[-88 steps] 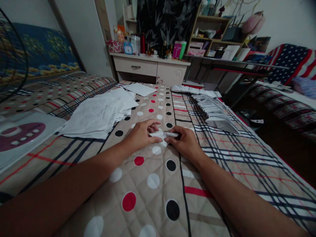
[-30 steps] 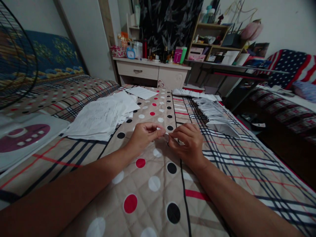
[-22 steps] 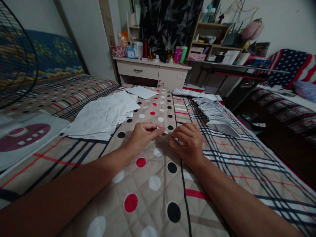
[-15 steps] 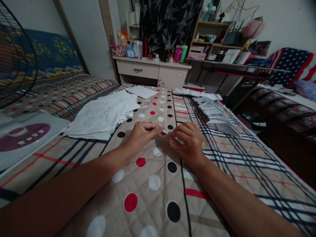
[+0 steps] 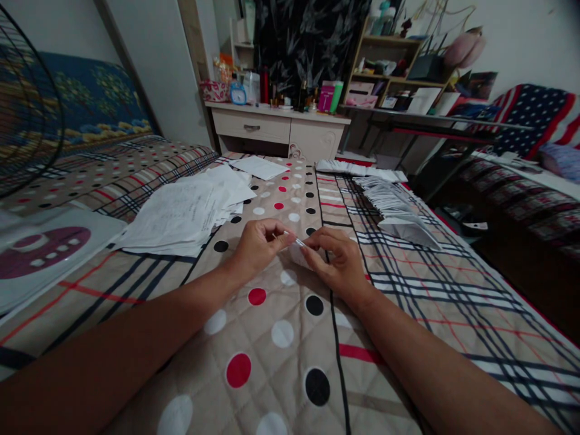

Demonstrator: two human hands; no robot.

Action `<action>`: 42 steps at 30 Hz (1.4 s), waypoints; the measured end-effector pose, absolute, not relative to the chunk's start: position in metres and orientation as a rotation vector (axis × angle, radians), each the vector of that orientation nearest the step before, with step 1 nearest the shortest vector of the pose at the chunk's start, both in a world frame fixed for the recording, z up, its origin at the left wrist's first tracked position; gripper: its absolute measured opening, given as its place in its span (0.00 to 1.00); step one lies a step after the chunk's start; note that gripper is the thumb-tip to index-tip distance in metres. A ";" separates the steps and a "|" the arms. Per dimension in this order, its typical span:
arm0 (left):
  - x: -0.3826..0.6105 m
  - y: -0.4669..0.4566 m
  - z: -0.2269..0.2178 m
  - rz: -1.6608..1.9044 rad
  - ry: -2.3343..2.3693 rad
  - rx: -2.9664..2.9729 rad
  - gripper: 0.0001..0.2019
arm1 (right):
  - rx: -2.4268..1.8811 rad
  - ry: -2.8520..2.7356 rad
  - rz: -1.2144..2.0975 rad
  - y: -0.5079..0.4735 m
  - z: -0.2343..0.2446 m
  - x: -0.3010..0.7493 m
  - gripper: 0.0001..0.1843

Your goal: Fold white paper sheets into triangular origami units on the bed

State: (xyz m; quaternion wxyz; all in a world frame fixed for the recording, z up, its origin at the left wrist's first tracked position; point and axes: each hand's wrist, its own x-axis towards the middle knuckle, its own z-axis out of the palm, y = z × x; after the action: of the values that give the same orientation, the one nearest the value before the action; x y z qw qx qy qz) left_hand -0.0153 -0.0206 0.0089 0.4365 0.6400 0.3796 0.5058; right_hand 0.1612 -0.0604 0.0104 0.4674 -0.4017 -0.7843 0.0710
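My left hand point(image 5: 257, 246) and my right hand point(image 5: 341, 263) meet over the quilted bedspread point(image 5: 281, 338), both pinching one small folded piece of white paper point(image 5: 299, 252). Only a narrow edge and a corner of the paper show between the fingertips. The fingers of both hands are curled and pressed together on it. The paper is held just above the cloth, near a white dot.
A loose heap of white sheets point(image 5: 181, 211) lies at the left. A row of folded white paper pieces point(image 5: 394, 205) runs along the right side of the bed. A fan grille point(image 5: 22, 115), a dresser point(image 5: 276, 127) and shelves point(image 5: 394, 66) stand around.
The paper, earlier pressed flat on the bedspread, is now lifted and pinched between both hands. My right hand has shifted slightly left and lower; more of the paper shows.
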 end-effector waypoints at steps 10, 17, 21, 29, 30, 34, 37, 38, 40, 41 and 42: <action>-0.012 -0.026 0.012 1.195 0.974 1.620 0.09 | -1.025 -1.948 0.058 -0.064 0.014 0.162 0.08; -0.012 -0.029 0.013 1.181 0.993 1.530 0.09 | -1.041 -1.933 0.059 -0.063 0.014 0.162 0.07; -0.011 -0.027 0.015 1.305 0.939 1.388 0.07 | -1.077 -1.725 0.336 -0.062 0.014 0.162 0.07; -0.011 -0.023 0.011 1.313 0.879 1.257 0.08 | -0.983 -1.590 0.466 -0.060 0.014 0.162 0.03; -0.011 -0.023 0.010 1.305 0.885 1.266 0.08 | -0.986 -1.594 0.447 -0.060 0.014 0.163 0.03; -0.012 -0.022 0.008 1.290 0.899 1.335 0.08 | -1.011 -1.633 0.378 -0.061 0.015 0.165 0.05; -0.013 -0.023 0.010 1.273 0.958 1.521 0.08 | -1.025 -1.653 0.368 -0.062 0.014 0.166 0.06; -0.013 -0.024 0.011 1.260 0.984 1.616 0.07 | -1.026 -1.661 0.374 -0.061 0.013 0.166 0.06; -0.013 -0.026 0.014 1.244 1.008 1.809 0.05 | -1.032 -1.683 0.403 -0.061 0.011 0.165 0.06; -0.013 -0.028 0.016 1.241 1.008 1.886 0.04 | -1.043 -1.688 0.431 -0.061 0.010 0.164 0.07; -0.013 -0.029 0.017 1.246 1.005 1.940 0.03 | -1.064 -1.675 0.474 -0.061 0.010 0.163 0.06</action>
State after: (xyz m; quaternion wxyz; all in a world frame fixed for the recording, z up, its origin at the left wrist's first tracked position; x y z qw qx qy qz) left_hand -0.0130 -0.0288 0.0169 0.3082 0.7336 0.3802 0.4715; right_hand 0.1625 -0.0606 0.0096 0.5231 -0.4445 -0.6997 0.1978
